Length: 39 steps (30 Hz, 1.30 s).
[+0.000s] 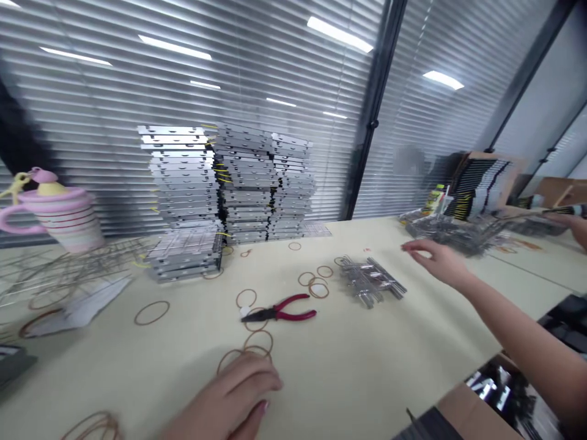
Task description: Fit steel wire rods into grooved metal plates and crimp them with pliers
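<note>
My left hand (229,400) is low over the table at the front, its fingers loosely bent and the thumb apart; nothing shows in it. Just beyond its knuckles lie two overlapping rubber bands (259,333), partly covered by the hand. My right hand (435,260) reaches out over the table on the right, fingers stretched and apparently empty. Left of it lies a small pile of thin shiny metal strips (371,281). Between the hands, red-handled pliers (279,310) rest with their dark jaws pointing left, near more rubber bands (318,287).
Tall stacks of silvery metal panels (247,183) stand against the blinds. A pink-striped mug (68,217) and thin wire pieces (68,269) are at left. At right are a heap of metal parts (458,235), a yellow bottle (433,198), a box of dark parts (509,397) and another person's hand (575,226).
</note>
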Each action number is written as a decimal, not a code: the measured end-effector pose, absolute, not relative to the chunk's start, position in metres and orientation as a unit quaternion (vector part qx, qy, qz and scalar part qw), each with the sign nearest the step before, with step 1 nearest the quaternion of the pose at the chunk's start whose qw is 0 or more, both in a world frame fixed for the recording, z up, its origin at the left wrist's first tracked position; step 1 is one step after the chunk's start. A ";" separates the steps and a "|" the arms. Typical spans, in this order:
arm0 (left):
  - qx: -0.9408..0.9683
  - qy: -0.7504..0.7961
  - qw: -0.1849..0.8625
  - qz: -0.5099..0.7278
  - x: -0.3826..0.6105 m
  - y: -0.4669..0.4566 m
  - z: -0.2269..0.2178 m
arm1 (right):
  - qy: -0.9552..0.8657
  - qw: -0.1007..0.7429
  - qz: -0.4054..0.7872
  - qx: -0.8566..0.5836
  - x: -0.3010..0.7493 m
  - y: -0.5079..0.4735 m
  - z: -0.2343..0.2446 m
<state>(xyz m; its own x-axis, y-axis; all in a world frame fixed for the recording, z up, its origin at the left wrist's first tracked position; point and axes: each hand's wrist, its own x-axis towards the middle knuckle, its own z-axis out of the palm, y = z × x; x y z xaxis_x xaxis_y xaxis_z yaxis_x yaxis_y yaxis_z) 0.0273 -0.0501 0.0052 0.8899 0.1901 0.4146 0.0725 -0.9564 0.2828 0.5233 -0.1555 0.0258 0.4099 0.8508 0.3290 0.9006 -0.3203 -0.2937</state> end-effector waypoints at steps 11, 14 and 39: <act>0.966 0.066 0.184 0.171 0.025 -0.050 0.009 | -0.653 0.044 0.211 -0.725 0.463 -0.073 0.026; 0.961 0.054 0.201 0.181 0.026 -0.049 0.010 | -0.623 0.127 0.220 -0.740 0.450 -0.066 0.027; 0.834 0.311 0.013 0.456 0.072 0.018 0.105 | -0.496 0.722 0.227 -0.426 0.183 0.017 0.094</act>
<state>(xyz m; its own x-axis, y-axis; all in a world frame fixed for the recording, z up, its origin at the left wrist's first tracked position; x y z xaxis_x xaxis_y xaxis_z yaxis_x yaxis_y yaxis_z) 0.0717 0.0185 0.1047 0.3901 0.5305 0.7526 0.5064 -0.8063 0.3058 0.1830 0.0173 0.0940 0.4051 0.7499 0.5231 0.0945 0.5347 -0.8398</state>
